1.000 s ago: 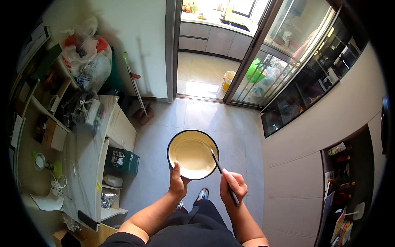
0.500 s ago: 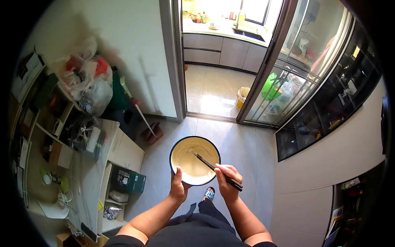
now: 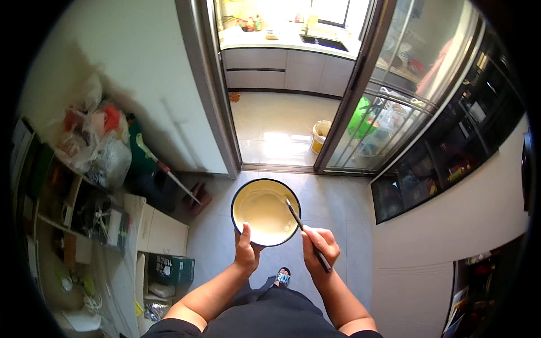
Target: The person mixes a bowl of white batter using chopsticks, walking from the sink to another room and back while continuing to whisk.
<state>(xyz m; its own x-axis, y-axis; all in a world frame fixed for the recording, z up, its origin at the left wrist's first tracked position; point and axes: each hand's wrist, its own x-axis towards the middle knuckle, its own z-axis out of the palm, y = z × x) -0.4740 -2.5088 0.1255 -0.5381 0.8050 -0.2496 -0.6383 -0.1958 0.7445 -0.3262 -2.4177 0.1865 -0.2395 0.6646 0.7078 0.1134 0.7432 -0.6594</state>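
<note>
A round yellow bowl with a dark blue rim [image 3: 239,226] is held up in front of me, with a pale, creamy mixture [image 3: 262,214] inside. My left hand [image 3: 247,253] grips its lower left side, thumb over the rim and the other fingers hidden beneath. Dark chopsticks [image 3: 304,228] are closed in my right hand [image 3: 320,248] at the bowl's right side. Their tips reach over the right part of the bowl, at or just above the mixture; I cannot tell which.
Ahead, a sliding-door frame [image 3: 327,135] opens on a kitchen with a counter [image 3: 270,40] and a yellow bucket [image 3: 321,138]. To the left are a broom [image 3: 183,188], stuffed plastic bags [image 3: 104,146] and a cluttered shelf desk [image 3: 121,225]. A dark glass cabinet [image 3: 439,146] stands right.
The chopsticks have swung from the middle of the bowl to its right side, and my right hand has turned with them. My view has shifted toward the kitchen doorway.
</note>
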